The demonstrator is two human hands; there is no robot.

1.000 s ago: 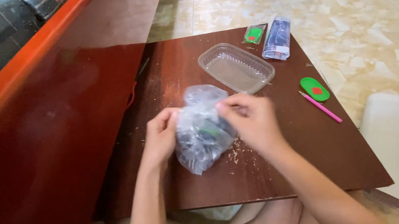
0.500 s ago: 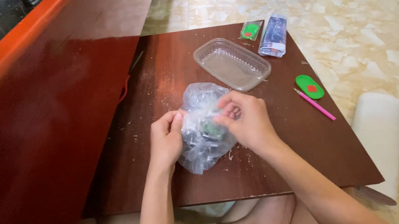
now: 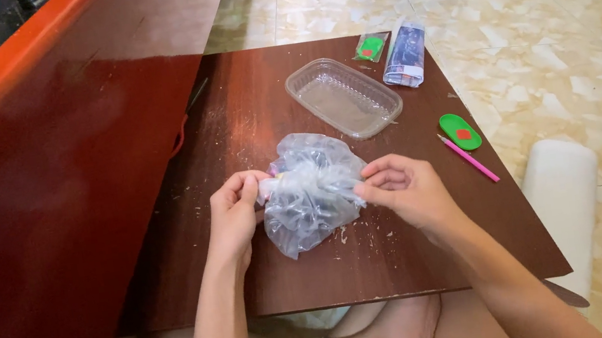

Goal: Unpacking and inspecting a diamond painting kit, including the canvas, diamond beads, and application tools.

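Both hands pinch one crumpled clear plastic bag (image 3: 312, 189) from opposite sides: the left hand (image 3: 235, 214) closes its fingertips on the bag's left edge, the right hand (image 3: 403, 188) on its right edge, so the film is drawn taut between them, apparently to work the bunched plastic apart. The bag rests near the middle of the dark wooden table (image 3: 247, 121), close to the person, where pale crumbs are scattered; its contents read only as dark shapes through the film. Behind it, just apart, lies an empty clear plastic tray (image 3: 343, 97), set diagonally. Beyond the tray's far end sit a folded printed packet (image 3: 406, 53) and a small green sachet (image 3: 370, 47). Right of the bag, near the table's edge, lie a green oval piece (image 3: 460, 131) and, beside it, a thin pink stick (image 3: 469, 159).
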